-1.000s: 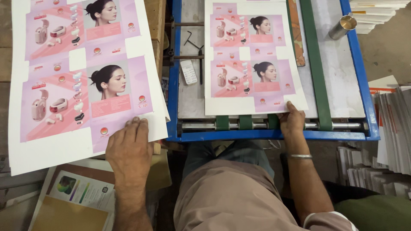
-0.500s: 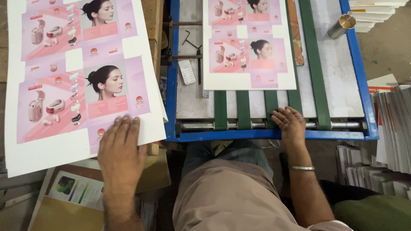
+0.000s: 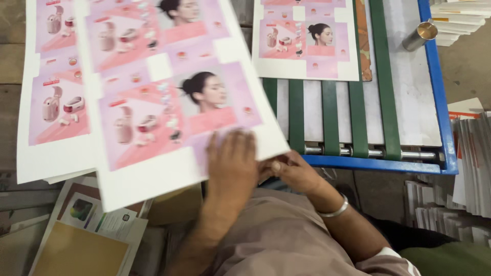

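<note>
- The left hand lies flat, fingers spread, on the near corner of a large printed sheet, pink and white with pictures of small gadgets and a head in profile.
- The right hand sits just beside the left one, at the sheet's near right corner, thumb against the edge; whether it pinches the paper I cannot tell.
- A silver bracelet rings the right wrist.
- The sheet is tilted, lifted over a stack of like sheets lying to the left.
- Ahead to the right stands a blue-framed feeder table with green belts running away from the person.
- Another printed sheet lies on those belts, well apart from the hands.
- A small metal cylinder rests by the far right rail.
- Stacked papers lie to the right, outside the frame.
</note>
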